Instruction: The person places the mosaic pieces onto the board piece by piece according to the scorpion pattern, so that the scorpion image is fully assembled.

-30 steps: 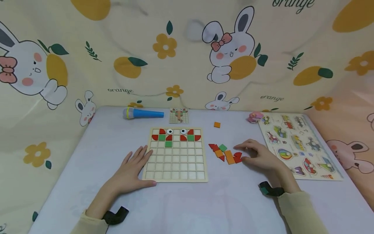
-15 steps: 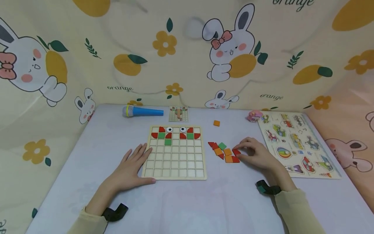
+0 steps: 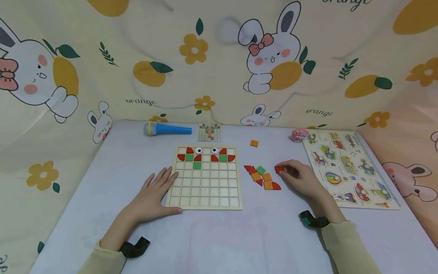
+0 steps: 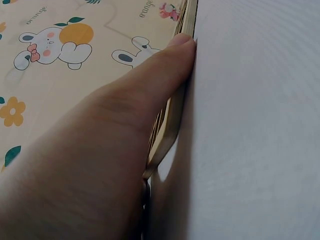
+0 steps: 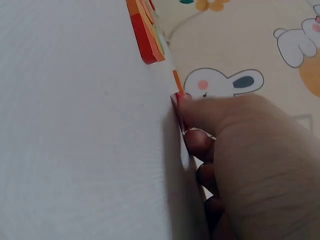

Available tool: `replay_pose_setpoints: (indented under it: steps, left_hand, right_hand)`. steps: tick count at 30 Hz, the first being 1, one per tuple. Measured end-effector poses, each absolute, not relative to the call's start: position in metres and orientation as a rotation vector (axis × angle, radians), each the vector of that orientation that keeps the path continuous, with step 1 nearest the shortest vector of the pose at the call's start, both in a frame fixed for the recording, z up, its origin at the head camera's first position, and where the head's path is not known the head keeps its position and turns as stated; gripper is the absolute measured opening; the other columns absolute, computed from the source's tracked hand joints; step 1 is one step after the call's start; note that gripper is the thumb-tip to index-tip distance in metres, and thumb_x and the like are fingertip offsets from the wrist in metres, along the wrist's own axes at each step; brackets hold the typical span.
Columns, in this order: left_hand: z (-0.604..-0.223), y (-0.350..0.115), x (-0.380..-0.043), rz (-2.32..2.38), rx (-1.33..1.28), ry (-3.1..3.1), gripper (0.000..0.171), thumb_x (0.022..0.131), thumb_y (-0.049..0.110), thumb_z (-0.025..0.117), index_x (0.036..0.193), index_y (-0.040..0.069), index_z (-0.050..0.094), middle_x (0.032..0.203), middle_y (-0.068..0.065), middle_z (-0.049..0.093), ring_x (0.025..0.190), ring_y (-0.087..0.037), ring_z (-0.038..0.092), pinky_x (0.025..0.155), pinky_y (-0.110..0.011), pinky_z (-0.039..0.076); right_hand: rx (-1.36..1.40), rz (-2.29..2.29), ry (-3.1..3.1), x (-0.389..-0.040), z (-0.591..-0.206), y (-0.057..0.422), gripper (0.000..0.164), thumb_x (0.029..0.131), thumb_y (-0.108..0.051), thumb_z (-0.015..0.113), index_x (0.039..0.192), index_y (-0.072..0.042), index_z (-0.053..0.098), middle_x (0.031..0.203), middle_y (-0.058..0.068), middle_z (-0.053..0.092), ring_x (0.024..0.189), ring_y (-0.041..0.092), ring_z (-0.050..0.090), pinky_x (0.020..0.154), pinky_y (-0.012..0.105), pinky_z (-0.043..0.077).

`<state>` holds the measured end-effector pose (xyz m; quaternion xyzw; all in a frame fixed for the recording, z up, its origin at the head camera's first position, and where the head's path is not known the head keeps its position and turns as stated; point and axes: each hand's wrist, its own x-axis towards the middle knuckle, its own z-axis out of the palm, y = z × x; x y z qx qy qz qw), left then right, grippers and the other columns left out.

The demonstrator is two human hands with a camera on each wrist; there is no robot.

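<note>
My left hand (image 3: pixel 150 196) lies spread at the left side of a pale grid board (image 3: pixel 205 207), fingertips over its left edge. In the left wrist view the thumb (image 4: pixel 155 75) rests along the board's edge (image 4: pixel 172 115). Red, green and eye-printed tiles fill cells in the board's top rows. Right of the board, my right hand (image 3: pixel 299 179) pinches a red tile (image 3: pixel 278 169) with a curved side between thumb and fingertips. Just left of it lies a loose cluster of red, orange and green tiles (image 3: pixel 267 185). In the right wrist view the pinched red tile (image 5: pixel 179 107) is mostly hidden by fingers.
Behind the board stand a blue toy microphone (image 3: pixel 171 130) and a small pattern card (image 3: pixel 209 132). A lone orange tile (image 3: pixel 254 143) lies at the back. On the right are a picture puzzle board (image 3: pixel 349 171) and a small pink toy (image 3: pixel 299 135).
My right hand has taken hold of a red tile from the cluster's right end and drawn it slightly away from the others. My left hand has stayed at the board.
</note>
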<state>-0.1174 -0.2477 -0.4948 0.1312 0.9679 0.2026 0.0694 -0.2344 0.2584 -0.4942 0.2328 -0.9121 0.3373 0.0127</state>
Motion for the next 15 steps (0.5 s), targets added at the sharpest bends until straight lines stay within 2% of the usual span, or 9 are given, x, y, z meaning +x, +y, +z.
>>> replay_pose_setpoints:
  steps: [3,10,13,15]
  left_hand:
    - [-0.4939,-0.2471,-0.1172,0.613,0.394,2.910,0.122,0.078,0.078,0.074,0.169,0.011,0.029,0.178,-0.014,0.016,0.165,-0.038,0.008,0.129,-0.066,0.006]
    - [-0.4954,-0.2479,-0.1178,0.607,0.401,2.907,0.123,0.078,0.080,0.073,0.169,0.012,0.026,0.178,-0.013,0.014,0.165,-0.037,0.007,0.129,-0.065,0.005]
    - [-0.4947,-0.2483,-0.1177,0.619,0.405,2.900,0.123,0.079,0.079,0.073,0.170,0.011,0.026,0.178,-0.013,0.013,0.165,-0.036,0.007,0.129,-0.065,0.005]
    - [-0.4940,-0.2486,-0.1174,0.626,0.407,2.898,0.123,0.079,0.079,0.074,0.170,0.011,0.026,0.178,-0.013,0.013,0.165,-0.037,0.007,0.129,-0.065,0.004]
  right_hand:
    - [0.756,1.036,-2.802,-0.2349,-0.4952,0.2586,0.019,0.103,-0.009,0.068,0.121,-0.011,0.075,0.108,0.003,0.072,0.093,0.010,0.055,0.082,0.011,0.043]
    - [0.721,0.975,-2.806,-0.2359,-0.4967,0.2554,0.024,0.096,-0.016,0.080,0.119,-0.012,0.075,0.100,0.002,0.065,0.089,0.014,0.051,0.075,0.019,0.042]
    - [0.718,0.976,-2.795,-0.2366,-0.4957,0.2542,0.023,0.097,-0.012,0.078,0.120,-0.010,0.075,0.102,0.005,0.065,0.089,0.017,0.052,0.074,0.019,0.042]
    - [0.689,0.971,-2.800,-0.2369,-0.4942,0.2538,0.028,0.098,-0.013,0.077,0.125,-0.008,0.073,0.104,0.007,0.064,0.091,0.019,0.051,0.074,0.018,0.041]
